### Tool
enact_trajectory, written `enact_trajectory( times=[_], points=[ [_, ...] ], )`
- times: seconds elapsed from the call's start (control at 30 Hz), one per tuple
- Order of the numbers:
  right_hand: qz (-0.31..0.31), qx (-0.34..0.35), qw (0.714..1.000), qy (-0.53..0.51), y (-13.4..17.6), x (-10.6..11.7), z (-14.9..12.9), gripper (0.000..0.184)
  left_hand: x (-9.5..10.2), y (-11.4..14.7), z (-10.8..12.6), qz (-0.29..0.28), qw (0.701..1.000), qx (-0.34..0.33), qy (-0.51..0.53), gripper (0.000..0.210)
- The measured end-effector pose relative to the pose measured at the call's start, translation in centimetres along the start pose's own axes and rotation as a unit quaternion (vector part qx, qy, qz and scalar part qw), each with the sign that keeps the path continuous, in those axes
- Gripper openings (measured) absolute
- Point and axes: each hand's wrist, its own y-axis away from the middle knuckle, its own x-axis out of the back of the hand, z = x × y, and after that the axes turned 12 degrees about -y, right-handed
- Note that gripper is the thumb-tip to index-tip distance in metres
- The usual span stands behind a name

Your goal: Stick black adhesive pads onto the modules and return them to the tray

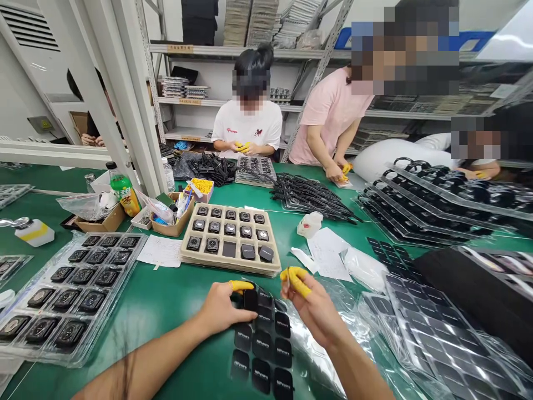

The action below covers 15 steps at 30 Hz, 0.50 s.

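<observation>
My left hand [222, 308], with a yellow finger cot on it, is closed around a black square watch case [250, 300], dark face up. Under and in front of it lies a clear sheet of black square screen films [262, 344] with white lettering. My right hand [306, 297], also in yellow finger cots, is raised to the right above the sheet. Its thumb and fingers are pinched together; whatever lies between them is too small to make out. Just beyond both hands stands a beige tray [272, 266] with watch cases in its compartments.
At left is a clear plastic tray [135, 253] of watch cases. More film sheets [433, 316] lie at right, below stacked trays [416, 205]. Papers [328, 253], a small white bottle [310, 224] and a cardboard box [172, 222] stand beyond. Several co-workers sit or stand across the green table.
</observation>
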Motion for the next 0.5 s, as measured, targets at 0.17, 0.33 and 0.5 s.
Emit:
enact_trajectory(
  times=[0.17,0.33,0.5],
  points=[
    [-0.033,-0.097,0.995,0.001,1.1,-1.6,0.7,0.052,0.2,-0.8,-1.0,0.011,0.999,0.033,-0.006,0.051],
    [-0.02,-0.16,0.986,-0.032,1.0,-2.3,2.9,0.058,-0.3,-1.1,-1.8,-0.021,0.999,0.042,0.001,0.06],
    [-0.014,-0.17,0.985,-0.025,1.0,-2.0,3.1,0.056,0.0,-1.0,-1.4,-0.03,0.999,0.018,-0.037,0.058]
  ],
)
